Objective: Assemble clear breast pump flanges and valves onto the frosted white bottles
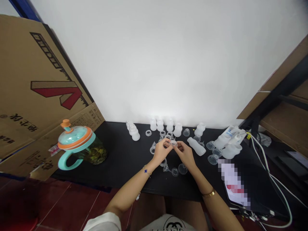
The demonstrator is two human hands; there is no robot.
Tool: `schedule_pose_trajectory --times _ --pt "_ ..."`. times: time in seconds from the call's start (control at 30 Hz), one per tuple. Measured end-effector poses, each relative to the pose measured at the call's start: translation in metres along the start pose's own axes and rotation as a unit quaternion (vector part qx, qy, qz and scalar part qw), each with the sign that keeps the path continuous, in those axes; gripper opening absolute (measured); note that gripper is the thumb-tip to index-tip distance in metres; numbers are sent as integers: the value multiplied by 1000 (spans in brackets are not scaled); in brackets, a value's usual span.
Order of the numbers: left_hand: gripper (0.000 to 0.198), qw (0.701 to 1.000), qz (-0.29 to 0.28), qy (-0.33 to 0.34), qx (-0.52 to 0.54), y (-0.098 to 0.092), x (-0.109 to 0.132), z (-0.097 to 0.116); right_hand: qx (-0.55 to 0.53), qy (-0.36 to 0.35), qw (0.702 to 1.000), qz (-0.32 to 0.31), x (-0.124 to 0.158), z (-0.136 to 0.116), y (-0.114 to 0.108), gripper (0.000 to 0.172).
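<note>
My left hand (160, 151) and my right hand (184, 154) meet over the black table. Between their fingertips they pinch a clear ring-shaped collar (173, 143), like that of a baby bottle. The fingers hide part of it, and I cannot tell whether a nipple sits in it. Around my hands lie more loose collars (152, 149), a soft clear nipple (166, 167) and a clear dome cap (182, 169). A milky white bottle (196, 146) lies on its side to the right of my right hand.
Several white bottles (170, 125) stand along the wall, with another group (134, 133) farther left. A teal jug (93, 150) stands at left near a cardboard box (48, 89). At right are bottles (231, 150), dome caps (213, 159), a phone (234, 186) and white cables (267, 160).
</note>
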State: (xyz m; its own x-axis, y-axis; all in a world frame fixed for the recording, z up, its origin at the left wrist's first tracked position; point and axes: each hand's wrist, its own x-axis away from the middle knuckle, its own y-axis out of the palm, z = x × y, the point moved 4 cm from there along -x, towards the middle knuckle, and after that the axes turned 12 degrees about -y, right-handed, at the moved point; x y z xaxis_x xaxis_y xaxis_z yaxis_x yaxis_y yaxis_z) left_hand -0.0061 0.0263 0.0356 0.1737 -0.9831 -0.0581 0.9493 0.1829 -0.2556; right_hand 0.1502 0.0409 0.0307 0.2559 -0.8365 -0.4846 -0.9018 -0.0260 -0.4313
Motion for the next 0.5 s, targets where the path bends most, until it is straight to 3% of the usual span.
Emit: schedule_pose_trajectory --times 0.27,0.5 --pt "6 999 27 23 -20 -3 -1 2 -27 9 1000 8 0 -3 -2 30" --pt "24 1000 -19 4 25 1 1 -3 -80 42 996 13 1 2 -1 35"
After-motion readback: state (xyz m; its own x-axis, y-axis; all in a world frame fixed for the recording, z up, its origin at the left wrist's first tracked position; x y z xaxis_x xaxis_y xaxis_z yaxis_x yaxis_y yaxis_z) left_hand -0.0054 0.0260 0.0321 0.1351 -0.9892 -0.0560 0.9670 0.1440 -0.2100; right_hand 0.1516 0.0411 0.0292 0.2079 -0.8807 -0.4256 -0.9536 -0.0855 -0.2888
